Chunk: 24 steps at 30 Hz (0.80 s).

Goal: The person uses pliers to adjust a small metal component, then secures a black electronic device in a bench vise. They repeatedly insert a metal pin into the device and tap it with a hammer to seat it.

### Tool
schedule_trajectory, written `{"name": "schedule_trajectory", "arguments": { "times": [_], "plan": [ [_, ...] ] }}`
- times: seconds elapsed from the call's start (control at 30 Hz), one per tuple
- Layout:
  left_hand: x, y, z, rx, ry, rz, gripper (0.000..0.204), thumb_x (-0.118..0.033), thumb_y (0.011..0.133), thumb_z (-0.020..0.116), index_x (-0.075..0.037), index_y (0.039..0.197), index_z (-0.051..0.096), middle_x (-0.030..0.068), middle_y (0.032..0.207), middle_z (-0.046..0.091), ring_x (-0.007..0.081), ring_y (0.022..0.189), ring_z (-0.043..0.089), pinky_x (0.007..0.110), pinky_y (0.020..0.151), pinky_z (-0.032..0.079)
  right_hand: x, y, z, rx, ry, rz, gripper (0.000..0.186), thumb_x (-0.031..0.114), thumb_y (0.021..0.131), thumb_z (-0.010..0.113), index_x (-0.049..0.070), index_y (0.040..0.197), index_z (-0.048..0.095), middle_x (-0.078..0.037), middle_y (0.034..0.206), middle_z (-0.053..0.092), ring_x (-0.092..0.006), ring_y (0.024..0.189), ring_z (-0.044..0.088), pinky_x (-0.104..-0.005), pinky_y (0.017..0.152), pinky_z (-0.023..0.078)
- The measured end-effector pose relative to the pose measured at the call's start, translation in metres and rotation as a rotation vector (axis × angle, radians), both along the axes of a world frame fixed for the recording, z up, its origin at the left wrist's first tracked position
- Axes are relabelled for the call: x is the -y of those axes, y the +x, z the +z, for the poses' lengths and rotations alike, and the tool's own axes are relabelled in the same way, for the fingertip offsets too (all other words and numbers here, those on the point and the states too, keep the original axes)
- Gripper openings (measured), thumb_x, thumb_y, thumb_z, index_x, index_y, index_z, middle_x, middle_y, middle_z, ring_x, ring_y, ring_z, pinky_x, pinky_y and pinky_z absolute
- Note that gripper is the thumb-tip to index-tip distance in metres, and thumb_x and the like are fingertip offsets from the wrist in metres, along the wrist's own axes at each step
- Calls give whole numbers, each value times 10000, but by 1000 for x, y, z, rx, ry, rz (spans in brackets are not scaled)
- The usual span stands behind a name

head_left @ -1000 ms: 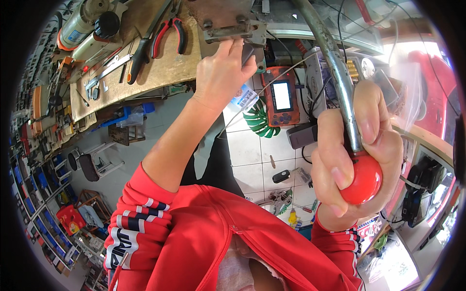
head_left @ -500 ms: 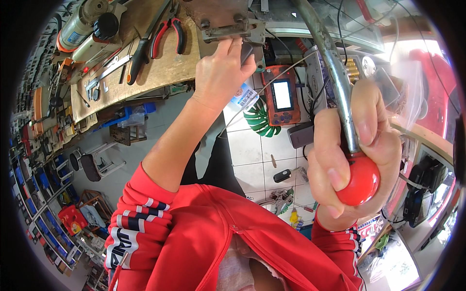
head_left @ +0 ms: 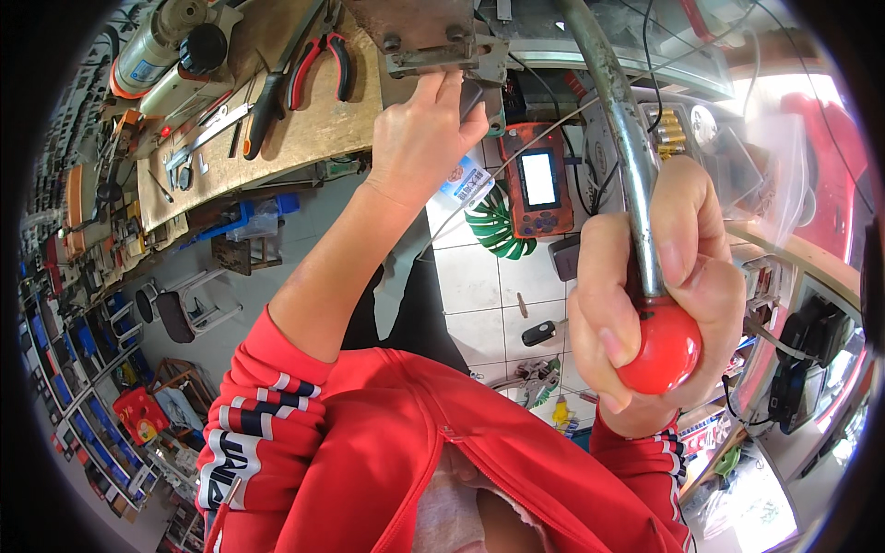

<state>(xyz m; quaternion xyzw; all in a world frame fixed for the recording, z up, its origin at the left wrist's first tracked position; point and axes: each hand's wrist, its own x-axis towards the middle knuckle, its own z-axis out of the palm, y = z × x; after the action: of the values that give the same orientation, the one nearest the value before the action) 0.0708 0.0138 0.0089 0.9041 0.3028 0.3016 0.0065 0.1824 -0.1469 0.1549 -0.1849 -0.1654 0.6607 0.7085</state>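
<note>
My right hand is wrapped round the red ball knob at the end of a long steel lever. The knob shows between thumb and fingers. My left hand reaches up to a worn metal machine at the bench end. Its first fingers are stretched out against a metal jaw, and the thumb stands apart. The fingertips are partly hidden under the jaw, so whether a small piece lies beneath them cannot be seen. A dark object shows beside the thumb.
On the wooden bench lie red-and-black pliers, a file with a black-orange handle and small tools. An orange handheld device with a lit screen stands right of my left hand. A key fob lies lower down, and a stool at left.
My right hand and the red knob have shifted a little to the left, and the lever with them. My left hand stays at the jaw.
</note>
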Motion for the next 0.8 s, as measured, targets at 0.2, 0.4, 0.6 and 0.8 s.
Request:
{"name": "schedule_trajectory", "arguments": {
  "times": [0.2,0.4,0.6,0.8],
  "plan": [
    [0,-1,-1,-3,-16,-1,362,-288,768,627,-1,990,635,68,958,607,271,469,599,343,435,514,-1,-1,-5,0,51,4,102,77,888,422,30,887,332,-258,662,482,-258,321,419,-295,278,401],
    [1,-1,-2,-17,-1,6,359,-290,766,630,-8,988,632,64,957,603,269,472,600,343,442,516,1,-1,-6,8,37,-2,106,85,893,424,29,883,334,-261,663,482,-255,321,413,-299,276,396],
    [1,0,-1,-13,24,-3,343,-282,763,632,-9,970,635,56,949,603,264,470,600,338,438,514,2,-3,-7,9,25,-22,109,83,889,432,31,872,338,-257,651,481,-241,315,398,-294,268,384],
    [1,0,-3,-20,28,0,343,-285,765,627,-11,971,637,54,959,603,270,470,601,340,438,514,3,-4,-5,43,-4,-33,116,82,883,434,36,856,330,-249,630,476,-225,305,384,-286,257,374]
  ]
}}
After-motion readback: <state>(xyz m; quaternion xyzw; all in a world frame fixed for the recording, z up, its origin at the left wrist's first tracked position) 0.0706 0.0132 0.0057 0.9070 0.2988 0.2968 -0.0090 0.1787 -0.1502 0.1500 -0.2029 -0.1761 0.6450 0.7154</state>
